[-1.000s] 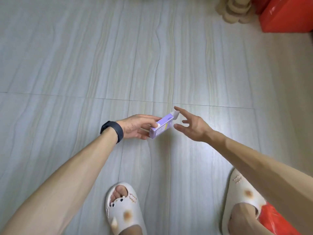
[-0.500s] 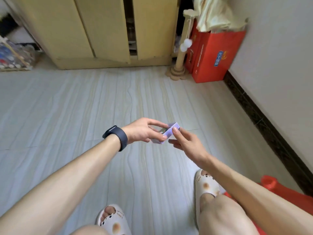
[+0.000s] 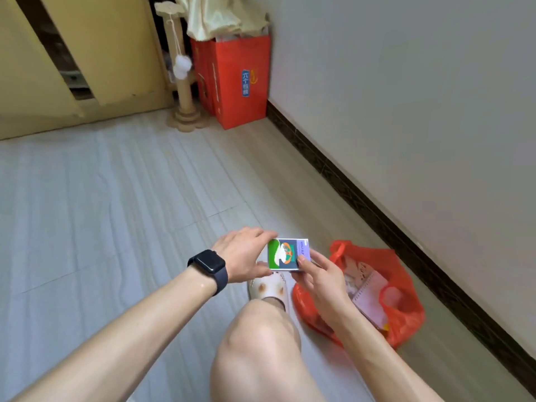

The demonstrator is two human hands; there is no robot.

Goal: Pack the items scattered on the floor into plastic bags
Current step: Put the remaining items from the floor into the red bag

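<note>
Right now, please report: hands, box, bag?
Left hand and right hand both grip the small box. Box not yet in the open red plastic bag beside it. Nothing in the way.

Both hands on small box (image 3: 287, 254): left hand (image 3: 243, 253) grips its left edge, right hand (image 3: 322, 281) pinches the near right corner, thumb on top. Box held above the floor (image 3: 101, 213), printed face up. Red plastic bag (image 3: 407, 311) lies open just right of the hands, by the baseboard (image 3: 377, 210), papers inside. Black smartwatch (image 3: 207, 264) on left wrist. Far: red paper bag (image 3: 240, 82), scratching post (image 3: 185, 88), yellow cabinet (image 3: 116, 53).
</note>
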